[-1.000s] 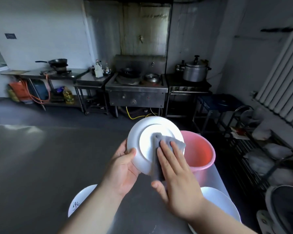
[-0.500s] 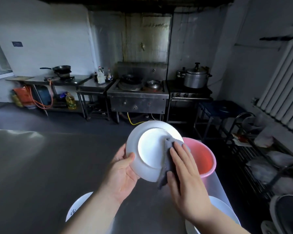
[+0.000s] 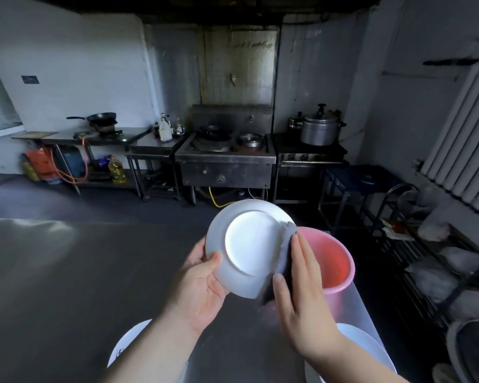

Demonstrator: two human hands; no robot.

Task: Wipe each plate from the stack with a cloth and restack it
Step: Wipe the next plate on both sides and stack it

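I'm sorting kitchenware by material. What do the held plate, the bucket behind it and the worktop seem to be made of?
Round white plate: probably glazed ceramic, possibly melamine; smooth with a bright glare.
Round pink bucket: likely plastic; its thin wall glows evenly.
Grey worktop: looks like brushed stainless steel, with soft streaked reflections.

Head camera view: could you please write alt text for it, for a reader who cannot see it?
A left hand holds a white plate tilted up while the right hand presses a grey cloth against its right edge, above a pink bucket.
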